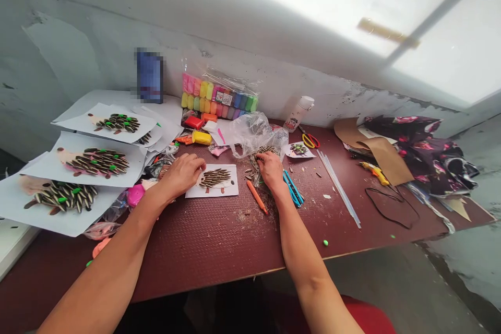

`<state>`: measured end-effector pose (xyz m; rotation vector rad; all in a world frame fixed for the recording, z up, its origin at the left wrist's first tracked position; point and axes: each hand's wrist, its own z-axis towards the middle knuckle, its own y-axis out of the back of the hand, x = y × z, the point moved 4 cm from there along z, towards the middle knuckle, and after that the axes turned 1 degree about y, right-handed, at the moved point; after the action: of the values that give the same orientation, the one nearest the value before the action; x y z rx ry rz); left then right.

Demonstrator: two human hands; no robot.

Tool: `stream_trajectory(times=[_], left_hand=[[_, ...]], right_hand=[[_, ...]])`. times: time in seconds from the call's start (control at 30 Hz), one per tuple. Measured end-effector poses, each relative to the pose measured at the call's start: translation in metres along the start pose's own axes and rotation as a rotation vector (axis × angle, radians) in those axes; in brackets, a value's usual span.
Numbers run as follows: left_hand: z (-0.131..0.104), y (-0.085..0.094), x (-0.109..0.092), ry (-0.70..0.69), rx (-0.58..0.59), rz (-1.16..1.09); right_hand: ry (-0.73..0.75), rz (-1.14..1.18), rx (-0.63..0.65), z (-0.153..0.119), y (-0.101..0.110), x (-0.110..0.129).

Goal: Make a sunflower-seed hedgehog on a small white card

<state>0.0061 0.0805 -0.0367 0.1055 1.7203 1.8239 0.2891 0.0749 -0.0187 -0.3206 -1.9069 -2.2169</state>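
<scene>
A white card (222, 191) with a hedgehog figure (216, 178) covered in striped seeds lies on the dark red table. My left hand (183, 173) rests at the card's left edge, fingers bent together near the seeds; whatever they hold is too small to make out. Beyond the card's right side, my right hand (271, 168) reaches into a pile of sunflower seeds (265, 151) at the mouth of a clear plastic bag (250, 130). Its fingers are pinched down, and their tips are hidden among the seeds. An orange marker (257, 197) and blue scissors (293, 189) lie beside it.
Several finished hedgehog sheets (94, 159) are stacked at left. Behind stand a bag of coloured clay (219, 98) and a white bottle (299, 114). Red-yellow scissors (309, 139), clear glue sticks (338, 188), a yellow glue gun (376, 173) and floral cloth (426, 151) lie to the right.
</scene>
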Motion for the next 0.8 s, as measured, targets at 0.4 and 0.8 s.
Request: stream_trajectory(times=[0.4,0.8], left_hand=[[0.0006,-0.0016,0.0002,0.012,0.0,0.025],[0.0009,-0.0012,-0.0002,0.014,0.01,0.045]], right_hand=[[-0.01,0.475,-0.045,-0.0043,0.0003,0.0005],[-0.003,0.509,0.102,-0.0054,-0.0016,0.0031]])
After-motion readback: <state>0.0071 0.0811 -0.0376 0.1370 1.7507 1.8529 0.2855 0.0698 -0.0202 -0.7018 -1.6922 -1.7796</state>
